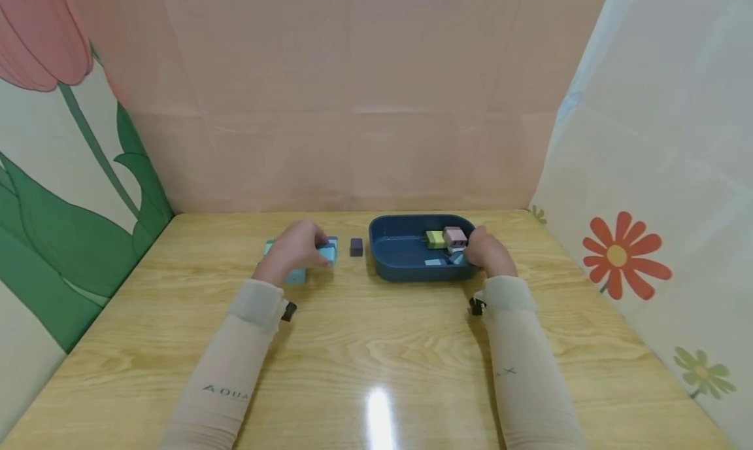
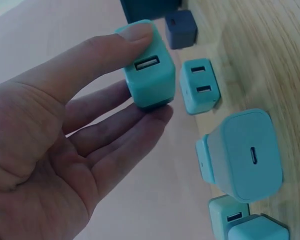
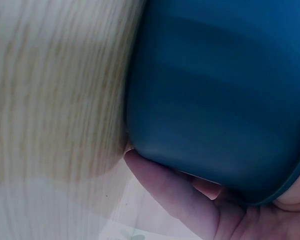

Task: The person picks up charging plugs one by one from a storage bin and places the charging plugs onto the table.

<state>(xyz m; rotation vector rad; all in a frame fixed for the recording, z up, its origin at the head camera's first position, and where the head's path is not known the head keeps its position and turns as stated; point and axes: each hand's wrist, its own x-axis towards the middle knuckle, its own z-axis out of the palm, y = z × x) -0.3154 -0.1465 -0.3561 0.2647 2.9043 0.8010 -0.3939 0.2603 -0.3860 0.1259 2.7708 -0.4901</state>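
Observation:
My left hand (image 1: 292, 248) pinches a teal USB charger (image 2: 152, 80) between the thumb and fingertips, its single port showing in the left wrist view. Below it on the table are more teal chargers: a two-port one (image 2: 200, 86), a larger block (image 2: 252, 155) with one small oval port, and others at the lower edge of that view. My right hand (image 1: 491, 252) grips the right end of a dark blue plastic tub (image 1: 391, 268), the thumb lying along its outer wall in the right wrist view. Most of its other fingers are hidden there.
Inside the tub are a yellow-green charger (image 1: 435, 239), a pink charger (image 1: 455, 235) and some light blue pieces (image 1: 457, 258). A dark navy charger (image 1: 356, 247) sits between the teal group and the tub. A pink backdrop (image 1: 353, 110) rises behind the wooden table (image 1: 365, 345).

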